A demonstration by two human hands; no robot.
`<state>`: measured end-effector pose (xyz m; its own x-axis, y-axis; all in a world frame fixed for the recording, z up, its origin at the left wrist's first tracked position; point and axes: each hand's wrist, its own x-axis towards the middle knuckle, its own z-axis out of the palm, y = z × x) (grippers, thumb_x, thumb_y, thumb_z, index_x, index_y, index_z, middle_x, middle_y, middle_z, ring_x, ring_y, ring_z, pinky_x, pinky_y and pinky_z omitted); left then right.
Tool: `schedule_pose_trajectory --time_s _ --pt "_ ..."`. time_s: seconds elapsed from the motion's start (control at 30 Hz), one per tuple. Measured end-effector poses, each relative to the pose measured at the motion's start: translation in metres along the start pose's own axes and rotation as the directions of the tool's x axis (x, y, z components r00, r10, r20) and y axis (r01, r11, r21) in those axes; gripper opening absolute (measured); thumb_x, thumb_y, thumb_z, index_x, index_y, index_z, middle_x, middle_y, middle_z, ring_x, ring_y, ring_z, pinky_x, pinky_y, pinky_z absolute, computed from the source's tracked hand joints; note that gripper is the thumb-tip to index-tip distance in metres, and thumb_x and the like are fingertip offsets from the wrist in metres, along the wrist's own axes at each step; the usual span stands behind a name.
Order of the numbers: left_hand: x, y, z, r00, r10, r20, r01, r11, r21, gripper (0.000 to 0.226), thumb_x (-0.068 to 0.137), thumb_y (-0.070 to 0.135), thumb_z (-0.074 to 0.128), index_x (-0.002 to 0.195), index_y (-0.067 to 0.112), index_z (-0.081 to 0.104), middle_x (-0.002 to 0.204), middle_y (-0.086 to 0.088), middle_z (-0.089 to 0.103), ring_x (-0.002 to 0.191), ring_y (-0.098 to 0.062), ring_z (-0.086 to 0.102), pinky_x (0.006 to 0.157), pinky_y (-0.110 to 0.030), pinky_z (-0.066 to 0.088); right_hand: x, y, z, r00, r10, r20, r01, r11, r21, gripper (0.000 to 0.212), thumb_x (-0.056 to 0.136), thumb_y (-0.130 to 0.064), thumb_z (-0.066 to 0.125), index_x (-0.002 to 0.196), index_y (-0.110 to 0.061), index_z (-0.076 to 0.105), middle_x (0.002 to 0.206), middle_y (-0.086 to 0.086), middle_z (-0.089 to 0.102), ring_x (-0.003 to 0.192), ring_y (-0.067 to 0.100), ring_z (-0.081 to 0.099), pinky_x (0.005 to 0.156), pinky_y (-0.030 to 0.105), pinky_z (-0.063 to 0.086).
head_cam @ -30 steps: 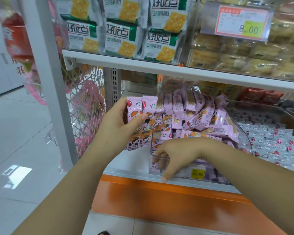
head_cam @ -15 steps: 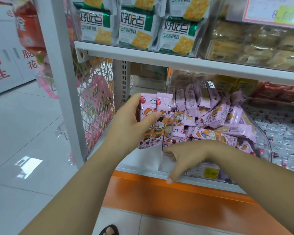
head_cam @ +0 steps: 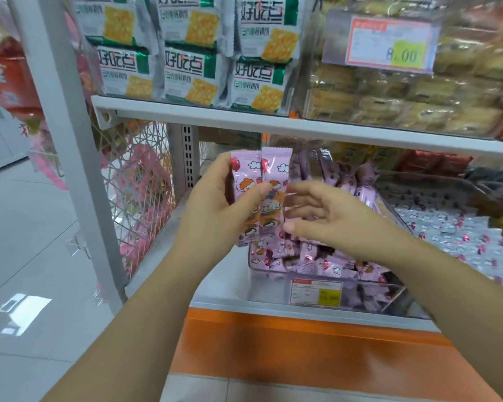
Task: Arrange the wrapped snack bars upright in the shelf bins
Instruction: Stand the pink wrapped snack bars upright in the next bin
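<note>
My left hand [head_cam: 215,210] grips two pink wrapped snack bars [head_cam: 262,181] upright, side by side, thumb across their fronts. They are held just left of and above a clear plastic bin [head_cam: 273,288] on the lower shelf. The bin is heaped with several more pink bars [head_cam: 328,262], most lying jumbled. My right hand [head_cam: 328,216] hovers over the bin with fingers spread and reaching toward the held bars, its fingertips close to their right edge. It holds nothing.
A yellow price tag [head_cam: 317,293] sits on the bin's front. A neighbouring bin of grey-white wrapped snacks [head_cam: 459,233] lies to the right. The shelf above [head_cam: 244,117] carries green cracker packs [head_cam: 186,74] and cakes. A wire mesh rack [head_cam: 140,192] stands to the left.
My right hand has lifted off the bin's front edge and moved up toward the bars. My left hand has kept the two bars held upright.
</note>
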<state>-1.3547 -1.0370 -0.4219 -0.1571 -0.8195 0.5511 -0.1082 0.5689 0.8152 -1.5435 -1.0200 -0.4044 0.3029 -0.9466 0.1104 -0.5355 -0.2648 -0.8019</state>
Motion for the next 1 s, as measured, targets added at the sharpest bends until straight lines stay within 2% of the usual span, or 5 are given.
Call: schedule_pose_trajectory --time_s 0.17,0.43,0.53,0.87,1.0 --pt "0.002 -0.004 0.027 0.987 -0.036 0.156 0.055 0.992 -0.116 0.03 0.087 0.007 0.063 0.104 0.031 0.057 0.095 0.013 0.07 0.09 -0.006 0.066 0.074 -0.018 0.051 -0.004 0.001 0.001 0.989 -0.058 -0.136 0.067 0.996 0.063 0.035 0.083 -0.015 0.067 0.113 -0.029 0.056 0.11 -0.011 0.066 0.098 0.002 0.065 0.088 0.023 0.052" --pt "0.0 -0.026 0.029 0.96 -0.103 0.262 0.065 0.987 0.147 0.032 0.079 0.037 0.07 0.102 0.017 0.061 0.094 -0.001 0.068 0.092 -0.02 0.062 0.085 -0.047 0.049 -0.015 0.015 0.009 0.989 0.015 -0.144 -0.021 0.999 -0.047 0.039 0.085 -0.02 0.067 0.108 -0.039 0.043 0.068 -0.022 0.064 0.061 -0.004 0.06 0.06 0.015 0.047" --pt "-0.001 -0.032 0.017 0.959 -0.078 0.274 0.02 0.978 0.208 0.05 0.074 0.054 0.07 0.097 0.011 0.06 0.092 -0.009 0.063 0.089 -0.023 0.056 0.083 -0.042 0.048 -0.013 0.017 0.019 0.987 0.037 -0.157 -0.058 0.99 -0.132 0.038 0.084 -0.026 0.068 0.114 -0.028 0.044 0.079 -0.009 0.064 0.066 0.009 0.062 0.066 0.033 0.053" --pt "-0.008 -0.034 0.005 0.991 -0.018 0.133 -0.035 0.923 0.384 0.027 0.072 0.048 0.07 0.096 0.037 0.061 0.088 0.022 0.058 0.098 -0.005 0.045 0.09 -0.03 0.039 -0.006 0.019 0.02 0.984 0.123 -0.131 -0.162 0.922 -0.351 0.047 0.082 -0.03 0.071 0.123 -0.02 0.049 0.065 -0.004 0.062 0.056 0.003 0.055 0.056 0.02 0.04" --pt "-0.01 -0.045 0.012 0.971 -0.057 0.231 -0.116 0.734 0.669 0.049 0.071 0.059 0.067 0.109 0.029 0.064 0.106 0.013 0.062 0.123 -0.008 0.039 0.116 -0.043 0.003 -0.008 0.021 0.018 0.98 0.104 -0.169 -0.162 0.913 -0.374 0.045 0.081 -0.027 0.072 0.12 -0.021 0.05 0.057 -0.009 0.056 0.052 0.001 0.053 0.057 0.022 0.043"
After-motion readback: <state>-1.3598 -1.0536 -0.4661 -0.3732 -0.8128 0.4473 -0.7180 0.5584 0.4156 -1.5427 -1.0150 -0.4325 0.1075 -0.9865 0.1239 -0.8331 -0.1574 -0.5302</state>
